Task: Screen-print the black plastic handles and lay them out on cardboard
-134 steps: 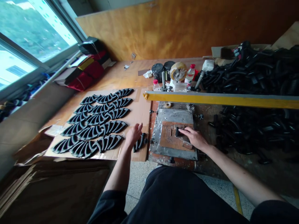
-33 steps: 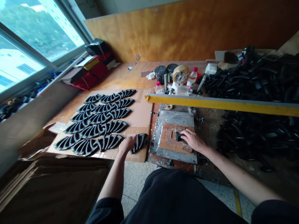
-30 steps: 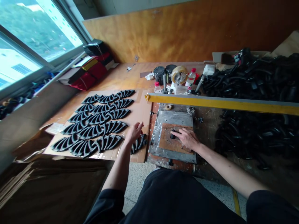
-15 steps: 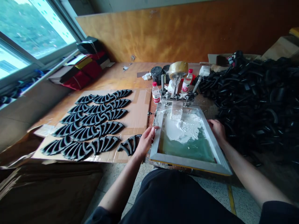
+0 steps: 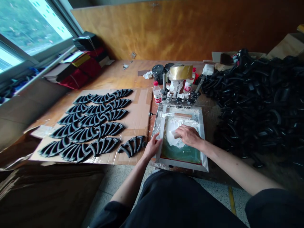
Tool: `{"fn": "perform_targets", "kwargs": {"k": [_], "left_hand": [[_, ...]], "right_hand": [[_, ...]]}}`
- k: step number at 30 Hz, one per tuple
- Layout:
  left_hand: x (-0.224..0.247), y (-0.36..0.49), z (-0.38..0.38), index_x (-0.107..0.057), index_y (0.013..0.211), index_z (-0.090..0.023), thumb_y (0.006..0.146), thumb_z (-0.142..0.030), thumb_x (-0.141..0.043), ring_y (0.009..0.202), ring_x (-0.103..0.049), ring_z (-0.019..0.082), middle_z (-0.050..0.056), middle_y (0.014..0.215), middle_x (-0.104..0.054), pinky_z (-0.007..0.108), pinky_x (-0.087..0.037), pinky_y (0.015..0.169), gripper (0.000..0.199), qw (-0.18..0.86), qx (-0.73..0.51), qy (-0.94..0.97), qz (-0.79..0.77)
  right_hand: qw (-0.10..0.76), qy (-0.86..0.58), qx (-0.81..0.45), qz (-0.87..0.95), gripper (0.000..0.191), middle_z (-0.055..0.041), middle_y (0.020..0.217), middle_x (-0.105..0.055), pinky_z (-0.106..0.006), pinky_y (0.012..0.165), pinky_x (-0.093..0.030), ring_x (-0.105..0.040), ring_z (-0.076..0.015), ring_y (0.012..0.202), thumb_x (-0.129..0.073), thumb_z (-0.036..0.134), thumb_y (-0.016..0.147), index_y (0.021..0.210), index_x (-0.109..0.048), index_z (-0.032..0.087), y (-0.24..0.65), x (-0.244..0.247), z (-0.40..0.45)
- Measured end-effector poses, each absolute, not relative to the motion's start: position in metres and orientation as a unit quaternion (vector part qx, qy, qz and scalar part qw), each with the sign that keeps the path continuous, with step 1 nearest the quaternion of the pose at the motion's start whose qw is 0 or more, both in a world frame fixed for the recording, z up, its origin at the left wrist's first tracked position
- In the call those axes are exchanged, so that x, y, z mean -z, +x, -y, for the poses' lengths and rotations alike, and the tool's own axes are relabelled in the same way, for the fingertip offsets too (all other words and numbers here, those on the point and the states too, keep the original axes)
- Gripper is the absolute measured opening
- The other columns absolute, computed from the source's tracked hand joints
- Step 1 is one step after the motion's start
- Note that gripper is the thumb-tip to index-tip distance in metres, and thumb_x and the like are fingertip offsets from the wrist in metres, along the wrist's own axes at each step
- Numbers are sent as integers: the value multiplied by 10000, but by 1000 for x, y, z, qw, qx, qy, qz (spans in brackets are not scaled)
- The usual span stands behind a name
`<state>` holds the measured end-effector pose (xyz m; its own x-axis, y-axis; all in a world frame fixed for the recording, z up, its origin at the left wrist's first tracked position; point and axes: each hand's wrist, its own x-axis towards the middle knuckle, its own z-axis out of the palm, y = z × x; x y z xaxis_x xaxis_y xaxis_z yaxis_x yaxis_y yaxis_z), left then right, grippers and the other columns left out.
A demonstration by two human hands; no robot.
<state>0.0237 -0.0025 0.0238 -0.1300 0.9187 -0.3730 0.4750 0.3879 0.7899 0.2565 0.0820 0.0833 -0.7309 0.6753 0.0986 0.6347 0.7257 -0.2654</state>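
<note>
A metal-edged screen frame point(image 5: 204, 139) lies on the bench before me, clamped at its far end. White paste point(image 5: 170, 139) is spread over the upper part of its green mesh point(image 5: 180, 154). My right hand point(image 5: 190, 136) is closed round a pale squeegee point(image 5: 175, 134) above the paste. At the left side of the frame, my left hand point(image 5: 153, 146) rests against the edge, its fingers apart and holding nothing. Black ribbed parts point(image 5: 84, 134) lie in rows on a cardboard sheet point(image 5: 140, 109), and one more ribbed part point(image 5: 132, 147) sits near my left hand.
A large heap of black parts point(image 5: 251, 104) covers the right side. Behind the frame stand metal clamps point(image 5: 180, 98), a tape roll point(image 5: 180, 72), two bottles point(image 5: 157, 93) and dark jars point(image 5: 158, 72). Red and black bundles point(image 5: 78, 71) lie by the window.
My right hand has left the frame's right edge and moved inward over the paste, where it now grips the squeegee. The frame has come down flatter. My left hand stays at the left edge.
</note>
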Motion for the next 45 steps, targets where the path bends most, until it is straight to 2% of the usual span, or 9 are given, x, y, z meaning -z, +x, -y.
{"fn": "perform_targets", "kwargs": {"k": [7,13,18,23,29,35,39,42,45], "left_hand": [[-18,21,4,-514,1366,-249,866,-531,-493,620,-512,126,-19,715,-559,219,-365,574,574,454,-281,483,-694],[-16,20,3,-510,1367,-244,856,-538,-514,639,-534,127,-6,742,-597,212,-373,579,590,468,-286,477,-686],[-25,21,3,-510,1362,-242,853,-521,-530,587,-491,111,-22,699,-565,204,-355,542,581,477,-289,468,-686],[-69,17,4,-446,1412,-230,849,-549,-550,516,-418,91,-48,631,-506,192,-321,486,655,528,-339,452,-634],[-141,29,-20,-651,1034,-179,888,-648,-398,555,-514,104,12,715,-609,210,-409,503,553,544,-498,387,-554],[-183,46,-68,-601,1094,-193,900,-612,-425,914,-651,169,74,1012,-688,256,-536,702,494,480,-602,436,-466],[-170,57,-56,-490,1244,-224,910,-637,-371,1020,-654,187,97,1127,-685,306,-552,773,544,480,-609,407,-483],[-132,71,-18,-526,1219,-179,846,-679,-467,961,-679,233,157,1121,-691,342,-559,736,627,610,-481,342,-528],[-91,84,22,-579,1163,-163,795,-698,-532,1004,-672,272,183,1139,-684,370,-558,753,652,725,-349,255,-537]], "right_hand": [[63,-268,-153,949,299,10,789,-679,-259,667,-393,-589,-174,811,-517,19,712,818,-684,243,274,-97,-82],[135,-293,-97,942,405,-51,1067,-703,-284,751,-462,-623,-191,903,-469,8,792,1068,-692,204,273,-68,-60],[136,-336,-152,920,257,-12,984,-716,-268,716,-487,-648,-170,821,-590,190,861,1088,-685,263,269,-80,-69],[204,-458,-135,855,607,-41,1150,-679,-320,760,-501,-645,-206,903,-672,336,835,1407,-467,318,251,-119,-137],[337,-627,-130,690,449,-71,896,-689,-328,694,-478,-613,-182,718,-427,438,947,1274,-568,164,348,-124,-186],[233,-622,-179,726,393,-70,821,-673,-352,732,-472,-596,-209,765,-444,511,936,871,-664,191,345,-53,-121],[116,-523,-114,837,225,-122,975,-654,-383,854,-442,-575,-263,983,-578,385,899,838,-619,173,286,-27,-75],[60,-555,-99,824,139,-133,922,-660,-370,797,-440,-580,-268,938,-531,278,930,888,-590,160,256,-36,-55],[97,-524,-116,838,124,-120,923,-658,-349,782,-444,-575,-247,901,-501,255,946,929,-583,164,226,-53,-29]]}}
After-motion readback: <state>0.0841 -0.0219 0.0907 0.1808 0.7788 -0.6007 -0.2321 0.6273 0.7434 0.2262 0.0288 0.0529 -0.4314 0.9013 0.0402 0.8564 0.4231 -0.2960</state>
